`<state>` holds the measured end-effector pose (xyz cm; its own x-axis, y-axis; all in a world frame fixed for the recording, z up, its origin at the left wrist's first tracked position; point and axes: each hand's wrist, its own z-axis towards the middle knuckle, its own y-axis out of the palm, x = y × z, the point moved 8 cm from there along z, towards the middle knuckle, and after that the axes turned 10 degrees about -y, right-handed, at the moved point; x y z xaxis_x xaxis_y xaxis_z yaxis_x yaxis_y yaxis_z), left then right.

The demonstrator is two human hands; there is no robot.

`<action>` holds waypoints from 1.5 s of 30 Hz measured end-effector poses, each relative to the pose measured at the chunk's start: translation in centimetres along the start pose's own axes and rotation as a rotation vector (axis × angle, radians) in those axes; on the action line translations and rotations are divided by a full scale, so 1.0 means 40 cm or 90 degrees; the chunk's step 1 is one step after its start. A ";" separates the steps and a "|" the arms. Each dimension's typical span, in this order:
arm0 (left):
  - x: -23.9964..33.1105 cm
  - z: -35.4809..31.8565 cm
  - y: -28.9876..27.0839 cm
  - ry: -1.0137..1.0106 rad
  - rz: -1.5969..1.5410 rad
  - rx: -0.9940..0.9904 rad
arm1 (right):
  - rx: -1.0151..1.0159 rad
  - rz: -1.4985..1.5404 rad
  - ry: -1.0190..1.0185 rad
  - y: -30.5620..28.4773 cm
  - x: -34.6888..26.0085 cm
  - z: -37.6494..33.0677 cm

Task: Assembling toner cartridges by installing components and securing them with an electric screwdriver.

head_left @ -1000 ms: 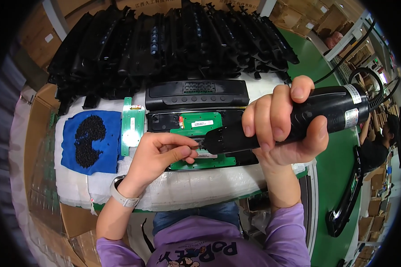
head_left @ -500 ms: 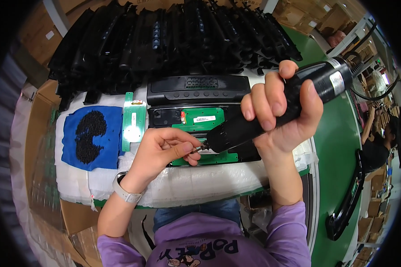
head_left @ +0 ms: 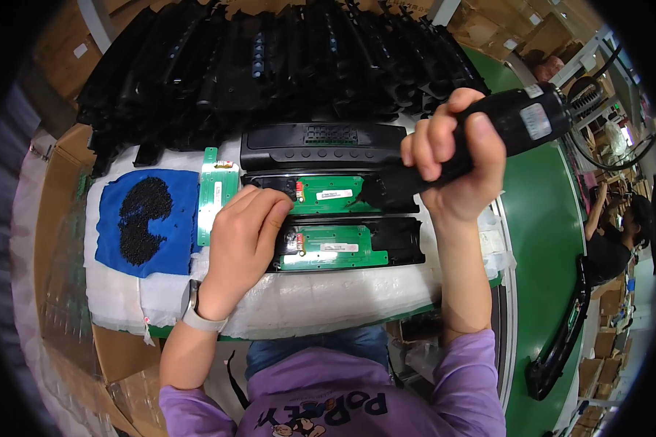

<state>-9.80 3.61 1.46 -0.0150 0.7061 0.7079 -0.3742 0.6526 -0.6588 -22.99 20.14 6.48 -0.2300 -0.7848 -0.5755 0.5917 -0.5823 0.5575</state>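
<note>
My right hand (head_left: 455, 156) is wrapped round a black electric screwdriver (head_left: 514, 124), tilted with its nose down to the left. Its tip reaches the right end of a green circuit board (head_left: 332, 191) set in a black plastic housing (head_left: 259, 183). My left hand (head_left: 244, 229) lies over that housing's left end, fingers curled and thumb pressed in; whatever they grip is hidden. Just nearer, a second black housing (head_left: 408, 244) holds another green circuit board (head_left: 328, 239). Beyond the middle one lies a black housing (head_left: 324, 146) with a row of round buttons.
At the left, small black screws (head_left: 142, 218) are heaped on a blue cloth (head_left: 109, 240). A loose green board (head_left: 210, 204) lies beside it. Many black housings (head_left: 270, 65) are stacked along the back. A cable (head_left: 627, 156) trails from the screwdriver. Another person (head_left: 612, 251) is at far right.
The screwdriver has moved from the nearer board to the middle housing's board. My left hand has left the screwdriver's tip and shifted left to the middle housing's left end.
</note>
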 end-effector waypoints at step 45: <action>-0.002 0.019 0.055 -0.029 -0.222 -0.122 | 0.028 0.206 0.035 0.014 0.028 -0.014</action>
<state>-11.32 4.78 0.16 0.0402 0.4236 0.9050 -0.1848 0.8932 -0.4099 -22.48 19.06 5.83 0.0070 -0.9189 -0.3944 0.5936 -0.3136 0.7411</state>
